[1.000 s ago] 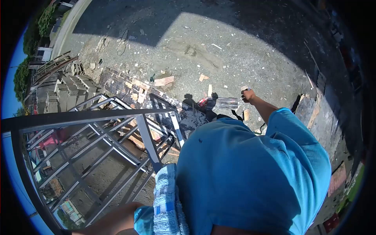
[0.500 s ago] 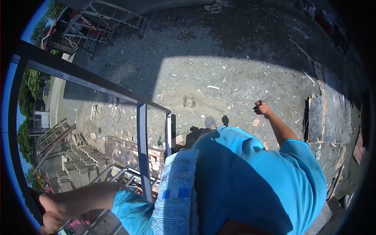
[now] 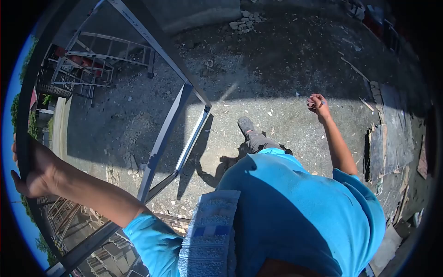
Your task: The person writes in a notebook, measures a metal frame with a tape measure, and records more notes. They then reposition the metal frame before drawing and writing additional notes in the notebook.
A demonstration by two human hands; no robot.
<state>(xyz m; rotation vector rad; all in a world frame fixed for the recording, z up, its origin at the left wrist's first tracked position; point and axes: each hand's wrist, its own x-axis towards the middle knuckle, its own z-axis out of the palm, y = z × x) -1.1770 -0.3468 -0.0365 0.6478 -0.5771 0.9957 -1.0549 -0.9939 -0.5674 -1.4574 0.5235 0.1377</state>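
Note:
My left hand is wrapped round a dark bar at the far left, part of a large metal frame. Printed lettering shows on the frame's upper rail, and its bars slant down past my left side. Out to the right, my right hand hangs over the ground away from the frame. Its fingers are loosely curled and a little apart; a small bluish spot shows there, too small to make out. A light blue towel lies over my left shoulder.
A stepladder-like metal rack stands at the upper left. Stone rubble lies by the far wall. Worn boards lie on the right. Stacked blocks sit at the lower left. Debris litters the ground around my shoe.
The frame has swung up and to the right in view, with my left hand still on it and higher. My right hand has moved up, and one foot has stepped forward.

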